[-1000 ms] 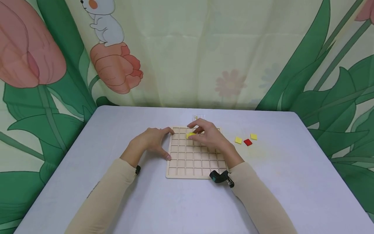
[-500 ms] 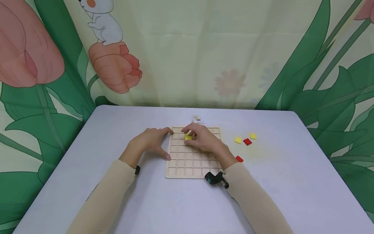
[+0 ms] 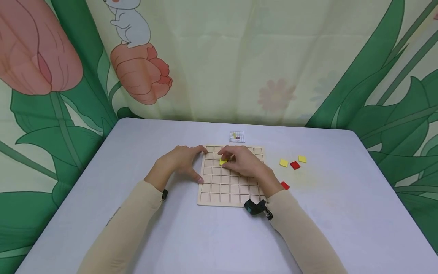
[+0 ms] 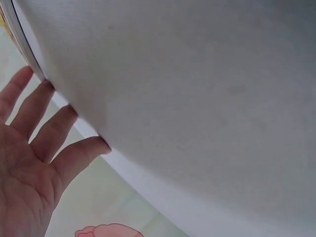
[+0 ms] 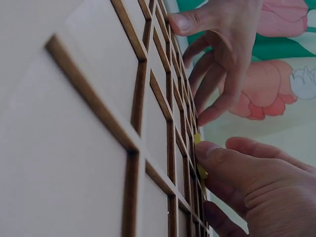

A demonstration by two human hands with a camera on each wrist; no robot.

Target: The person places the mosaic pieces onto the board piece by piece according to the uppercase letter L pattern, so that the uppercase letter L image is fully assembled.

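Note:
A wooden grid board (image 3: 219, 188) lies flat on the table, its raised strips forming square cells. My left hand (image 3: 179, 161) spreads along the board's left edge, thumb and fingertips touching it. Over the upper-left cells, my right hand (image 3: 241, 160) pinches a yellow square tile (image 3: 223, 162), its fingers hiding part of it. In the right wrist view, the thumb presses near yellow pieces (image 5: 202, 171) low on the board; whether these are one tile or two I cannot tell. The left wrist view shows the left hand's (image 4: 34, 153) extended fingers.
Right of the board lie two yellow tiles (image 3: 283, 163) and a red tile (image 3: 295, 165). Another red tile (image 3: 285, 185) sits beside the right wrist. A small printed grid card (image 3: 237, 136) lies behind the board. A patterned curtain (image 3: 219, 68) hangs behind the white table (image 3: 191, 236).
My right hand has shifted slightly left and toward me over the board, then stayed at the yellow tile. The red tile by the wrist and the whole card came into sight. The left hand keeps its place.

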